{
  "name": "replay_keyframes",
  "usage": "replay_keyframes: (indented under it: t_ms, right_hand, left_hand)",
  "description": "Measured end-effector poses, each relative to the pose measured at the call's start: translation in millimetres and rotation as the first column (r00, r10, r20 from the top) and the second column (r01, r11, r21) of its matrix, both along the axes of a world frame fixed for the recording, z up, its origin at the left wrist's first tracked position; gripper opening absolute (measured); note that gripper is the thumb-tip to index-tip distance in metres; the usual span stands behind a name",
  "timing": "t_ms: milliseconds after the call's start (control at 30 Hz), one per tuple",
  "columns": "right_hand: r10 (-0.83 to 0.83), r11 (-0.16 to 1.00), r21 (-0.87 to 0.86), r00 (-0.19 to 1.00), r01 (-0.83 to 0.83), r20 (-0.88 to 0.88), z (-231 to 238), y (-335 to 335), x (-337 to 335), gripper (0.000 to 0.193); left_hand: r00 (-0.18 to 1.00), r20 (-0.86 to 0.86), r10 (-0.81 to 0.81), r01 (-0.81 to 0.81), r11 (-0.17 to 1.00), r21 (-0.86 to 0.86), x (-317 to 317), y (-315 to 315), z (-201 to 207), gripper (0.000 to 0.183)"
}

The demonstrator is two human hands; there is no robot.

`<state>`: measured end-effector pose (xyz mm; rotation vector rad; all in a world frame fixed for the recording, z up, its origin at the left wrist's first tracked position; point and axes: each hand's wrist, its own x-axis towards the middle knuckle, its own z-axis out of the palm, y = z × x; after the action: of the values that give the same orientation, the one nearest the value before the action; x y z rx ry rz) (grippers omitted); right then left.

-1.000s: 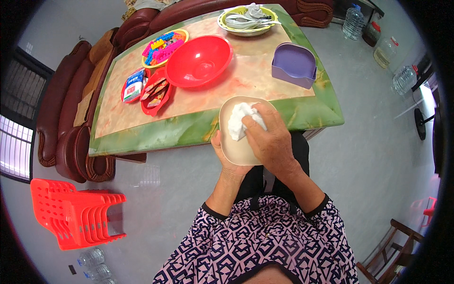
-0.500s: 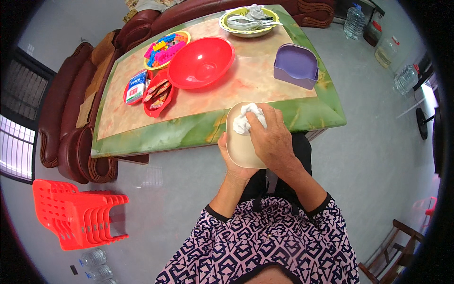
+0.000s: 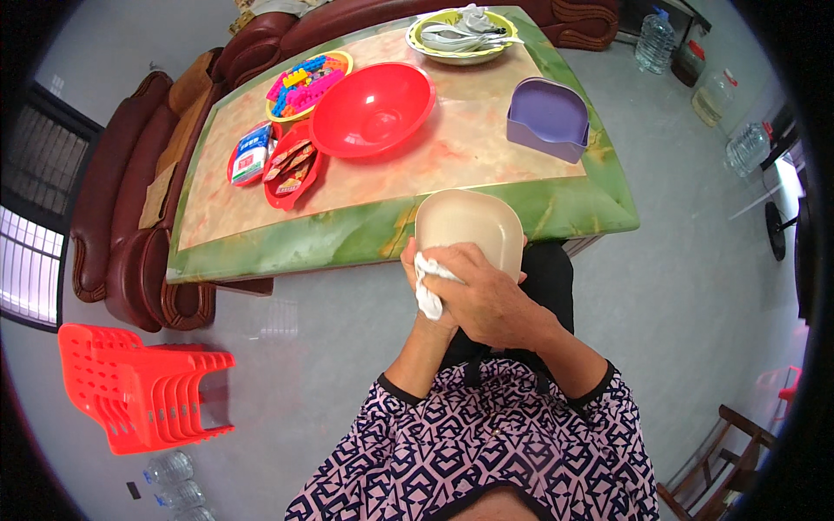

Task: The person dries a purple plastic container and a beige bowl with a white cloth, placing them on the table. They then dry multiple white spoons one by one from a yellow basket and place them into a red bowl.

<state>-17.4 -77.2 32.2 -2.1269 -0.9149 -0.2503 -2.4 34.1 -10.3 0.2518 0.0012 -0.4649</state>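
A beige, shallow dish [image 3: 469,215] with rounded corners is held up over my lap, just off the table's front edge. My left hand [image 3: 441,319] grips it from below, its thumb at the left rim and fingertips showing at the right. A crumpled white cloth or tissue [image 3: 428,291] is pinched in my right hand [image 3: 488,293]. That hand lies across the dish's near left part, with the cloth against the rim and hanging over it. My right hand hides the dish's near edge and much of my left palm.
On the green-edged table [image 3: 347,240] stand a red bowl [image 3: 373,113], a purple container [image 3: 549,122], a basket of toy bricks [image 3: 306,85], red dishes of packets [image 3: 291,169] and a bowl of utensils [image 3: 460,39]. Stacked red chairs [image 3: 148,391] stand on the floor at left.
My right hand has moved with the cloth from the dish's far inside down to its near left rim. The dish has turned, showing more of its inside.
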Motion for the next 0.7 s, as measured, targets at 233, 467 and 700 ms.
replay_keyframes:
  t_ms: [233,467,700]
  right_hand:
    - [-0.203,0.966,-0.08,0.912,0.246,0.355,-2.6,-4.7,33.2,0.032]
    - [-0.334,0.819,-0.276,0.81,0.502,0.481,-1.6,-18.6,36.2,0.034]
    - [-0.37,0.723,-0.39,0.796,0.571,0.48,-7.8,-27.9,21.1,0.018]
  left_hand:
    - [0.994,0.006,0.113,-0.114,0.993,0.033,1.5,-11.4,10.1,0.067]
    - [0.983,0.046,0.178,-0.182,0.979,0.088,5.4,-6.4,10.1,0.067]
    - [0.983,0.094,0.154,-0.16,0.985,0.056,11.8,-4.0,-1.7,0.063]
